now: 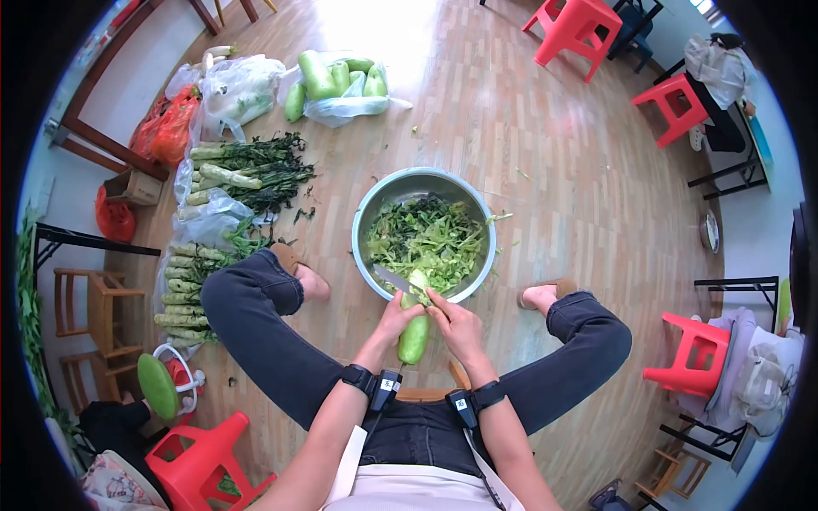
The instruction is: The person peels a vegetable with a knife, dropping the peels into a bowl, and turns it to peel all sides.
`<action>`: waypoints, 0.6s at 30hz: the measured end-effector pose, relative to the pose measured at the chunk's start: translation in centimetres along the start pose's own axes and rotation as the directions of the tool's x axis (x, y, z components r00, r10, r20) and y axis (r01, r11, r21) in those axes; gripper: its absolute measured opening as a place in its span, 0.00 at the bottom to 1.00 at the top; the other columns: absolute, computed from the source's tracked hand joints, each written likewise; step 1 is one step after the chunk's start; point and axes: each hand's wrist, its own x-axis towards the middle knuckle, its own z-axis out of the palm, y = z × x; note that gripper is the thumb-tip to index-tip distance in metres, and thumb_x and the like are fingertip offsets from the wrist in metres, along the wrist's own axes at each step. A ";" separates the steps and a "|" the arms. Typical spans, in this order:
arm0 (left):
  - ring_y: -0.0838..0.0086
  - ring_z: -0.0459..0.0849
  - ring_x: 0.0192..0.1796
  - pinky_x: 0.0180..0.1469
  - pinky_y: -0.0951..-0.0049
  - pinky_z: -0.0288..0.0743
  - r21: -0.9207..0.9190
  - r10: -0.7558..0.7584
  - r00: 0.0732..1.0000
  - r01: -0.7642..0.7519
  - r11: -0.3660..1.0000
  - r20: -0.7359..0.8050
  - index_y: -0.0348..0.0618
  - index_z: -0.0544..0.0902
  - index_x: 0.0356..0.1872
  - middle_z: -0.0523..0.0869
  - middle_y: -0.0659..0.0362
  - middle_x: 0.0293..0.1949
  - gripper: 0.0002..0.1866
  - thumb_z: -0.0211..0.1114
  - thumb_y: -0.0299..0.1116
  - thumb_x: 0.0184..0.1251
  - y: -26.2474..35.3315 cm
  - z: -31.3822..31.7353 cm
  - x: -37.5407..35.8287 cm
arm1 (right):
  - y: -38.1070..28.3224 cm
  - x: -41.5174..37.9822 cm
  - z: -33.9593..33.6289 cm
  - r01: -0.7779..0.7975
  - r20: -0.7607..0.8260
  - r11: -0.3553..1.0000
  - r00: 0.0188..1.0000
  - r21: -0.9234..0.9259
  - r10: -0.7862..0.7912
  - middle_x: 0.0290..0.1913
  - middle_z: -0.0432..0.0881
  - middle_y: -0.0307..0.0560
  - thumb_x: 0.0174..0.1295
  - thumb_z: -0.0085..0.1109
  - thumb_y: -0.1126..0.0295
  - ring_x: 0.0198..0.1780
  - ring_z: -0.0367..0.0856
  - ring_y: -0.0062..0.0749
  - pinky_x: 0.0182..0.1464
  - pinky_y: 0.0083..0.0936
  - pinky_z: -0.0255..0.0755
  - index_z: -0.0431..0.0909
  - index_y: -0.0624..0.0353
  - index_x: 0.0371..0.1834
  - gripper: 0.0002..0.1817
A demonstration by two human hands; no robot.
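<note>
Head view: left hand (399, 318) grips a gourd (413, 342), right hand (457, 325) a knife (392, 278) across its far end, over a metal bowl (417, 183).

Long grn gourd (413, 341), pale at far end, held lengthwise, that end over basin rim (359, 204); grey-bladed knife (394, 278) slanted across it, tip twd view's upper L.

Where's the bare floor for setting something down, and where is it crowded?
Bare floor lies between the metal bowl and the upper-right red stools. It's crowded left: leafy stalks, bagged gourds.
</note>
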 end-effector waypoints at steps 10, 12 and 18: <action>0.71 0.78 0.46 0.46 0.72 0.74 0.088 -0.019 0.997 0.012 0.996 0.072 0.37 0.66 0.54 0.77 0.54 0.46 0.30 0.68 0.30 0.48 0.6 0.5 -0.4 | 0.7 0.4 0.1 0.022 -0.031 0.998 0.999 -0.058 -0.024 0.24 0.79 0.43 0.58 0.56 0.58 0.25 0.78 0.33 0.28 0.28 0.70 0.74 0.35 0.55 0.19; 0.70 0.77 0.47 0.47 0.71 0.73 0.126 -0.041 0.997 0.033 0.991 0.062 0.37 0.66 0.55 0.77 0.53 0.46 0.32 0.68 0.31 0.47 0.0 0.6 -0.5 | 1.0 0.9 0.5 0.023 -0.030 0.997 0.999 -0.069 -0.025 0.24 0.79 0.43 0.58 0.56 0.59 0.24 0.78 0.32 0.27 0.28 0.70 0.74 0.35 0.55 0.19; 0.66 0.77 0.48 0.50 0.70 0.72 0.396 0.143 0.988 -0.157 0.905 0.066 0.35 0.62 0.59 0.77 0.48 0.46 0.42 0.72 0.34 0.39 -1.9 0.9 0.4 | 4.6 1.7 1.2 -0.293 0.009 0.697 0.925 0.654 0.380 0.18 0.65 0.33 0.64 0.50 0.63 0.22 0.60 0.13 0.25 0.16 0.61 0.73 0.46 0.57 0.17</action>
